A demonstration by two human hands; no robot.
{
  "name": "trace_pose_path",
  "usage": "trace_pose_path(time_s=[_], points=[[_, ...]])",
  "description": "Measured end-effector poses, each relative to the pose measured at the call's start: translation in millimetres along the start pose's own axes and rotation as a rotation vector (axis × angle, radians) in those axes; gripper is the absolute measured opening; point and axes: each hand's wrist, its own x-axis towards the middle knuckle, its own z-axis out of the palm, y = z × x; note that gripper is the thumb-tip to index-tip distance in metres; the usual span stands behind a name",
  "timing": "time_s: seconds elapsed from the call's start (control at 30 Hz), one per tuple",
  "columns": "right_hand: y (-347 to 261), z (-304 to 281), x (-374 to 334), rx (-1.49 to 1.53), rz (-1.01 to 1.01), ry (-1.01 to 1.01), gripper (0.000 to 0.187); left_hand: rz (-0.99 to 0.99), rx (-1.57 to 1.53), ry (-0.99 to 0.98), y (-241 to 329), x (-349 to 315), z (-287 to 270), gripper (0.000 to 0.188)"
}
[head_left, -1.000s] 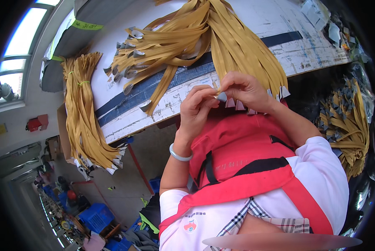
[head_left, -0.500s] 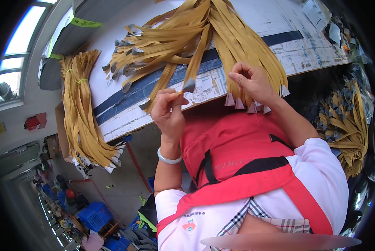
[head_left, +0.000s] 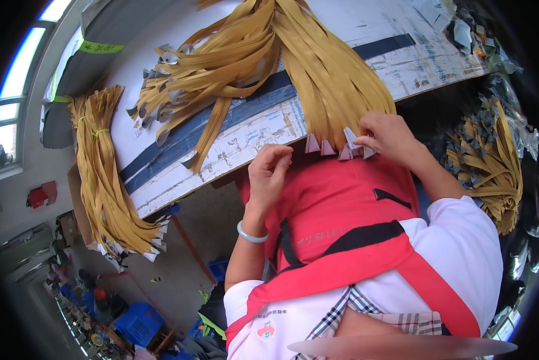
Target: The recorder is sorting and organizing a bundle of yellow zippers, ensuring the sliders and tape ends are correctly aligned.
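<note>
A fan of long mustard zipper tapes (head_left: 326, 78) hangs over the table's near edge, with pale pinkish tabs (head_left: 327, 147) at the lower ends. My right hand (head_left: 389, 139) is closed at the fan's right side, thumb and finger pinching a tape end by its whitish tab (head_left: 350, 137). To the left of the fan, just off the table edge, my left hand (head_left: 270, 175) is curled with thumb and fingertips together; anything between them is too small to make out. A second bunch of tapes (head_left: 221, 66) with curled grey tabs lies farther left, one tape (head_left: 212, 135) reaching toward the edge.
The white, scuffed table (head_left: 269, 129) has a dark blue strip (head_left: 155, 150) across it. Tied mustard tapes (head_left: 104, 180) hang at the left end. Another heap of tapes (head_left: 494, 174) sits at right below the table. Blue crates (head_left: 138, 324) stand on the floor at lower left.
The tape with a grey tab that my left hand held has left it, and that hand moved right and down. My right hand moved down to the tape ends. The view shifted slightly.
</note>
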Motion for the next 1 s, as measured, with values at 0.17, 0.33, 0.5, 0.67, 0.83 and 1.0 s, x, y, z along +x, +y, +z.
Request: trace_pose_path(time_s=[0.17,0.33,0.5,0.67,0.83,1.0], points=[[22.9,36.3,-20.5,0.097,-0.021,-0.011,0.017,0.113,0.193,-0.216,15.7,13.4,45.3,0.019],[1.1,26.4,-16.7,0.321,-0.188,0.117,0.012,0.529,0.555,-0.216,31.0,30.6,73.6,0.034],[-8.9,8.8,-8.0,0.396,-0.271,0.149,0.011,0.508,0.482,-0.24,37.6,41.6,69.8,0.032],[-13.0,0.0,-1.6,0.459,-0.38,0.132,0.011,0.286,0.204,-0.361,54.6,42.8,53.4,0.034],[-21.1,0.6,5.5,0.547,-0.413,0.054,0.011,0.043,-0.03,-0.499,54.5,47.0,37.6,0.032],[-25.4,0.1,14.6,0.544,-0.431,0.058,0.011,-0.082,-0.144,-0.507,51.9,55.0,30.4,0.027]])
